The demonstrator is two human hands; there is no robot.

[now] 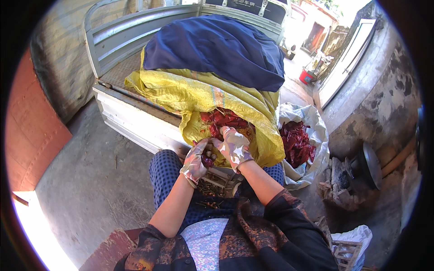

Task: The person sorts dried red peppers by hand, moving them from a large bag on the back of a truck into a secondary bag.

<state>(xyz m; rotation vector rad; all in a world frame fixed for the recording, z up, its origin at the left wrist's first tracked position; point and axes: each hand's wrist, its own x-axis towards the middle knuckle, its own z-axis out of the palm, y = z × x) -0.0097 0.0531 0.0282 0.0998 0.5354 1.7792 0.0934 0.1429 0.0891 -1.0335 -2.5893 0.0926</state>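
Nearest, at 6 o'clock, lies a black-and-rust jacket, from which 2 bare forearms rise to the gloved hands near the centre. Fingers curled, the left hand grasps a dark red pod just before the mouth of a yellow sack, while whether the right hand, bent close beside it, grips anything I cannot tell. Toward 12 o'clock, red pods fill that mouth below a navy cloth; a white sack sits at 3 o'clock.
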